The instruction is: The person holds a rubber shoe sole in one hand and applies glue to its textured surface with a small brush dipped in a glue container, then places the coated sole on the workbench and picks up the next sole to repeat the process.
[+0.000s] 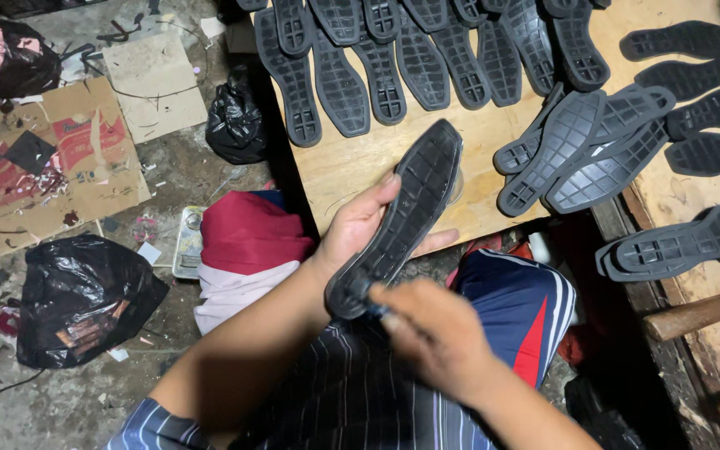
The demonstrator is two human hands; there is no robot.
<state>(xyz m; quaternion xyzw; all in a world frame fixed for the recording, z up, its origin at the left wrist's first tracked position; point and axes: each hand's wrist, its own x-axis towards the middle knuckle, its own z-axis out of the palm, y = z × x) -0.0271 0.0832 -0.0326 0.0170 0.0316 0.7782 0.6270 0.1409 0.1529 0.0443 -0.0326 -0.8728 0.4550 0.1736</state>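
Shoe sole held over the lap, worked at the heel.

Left hand (358,223) cradles a black rubber sole (402,218) from beneath, fingers curled round its edge, tread up, tilted so the heel meets the right hand (437,332). The right hand pinches a small blue-tipped tool, blurred. The sole is dark, grid-patterned and narrow-waisted. More soles (381,71) lie on the wooden board (352,162).

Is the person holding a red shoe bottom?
No, the sole resting in the left hand is black, like those on the board.
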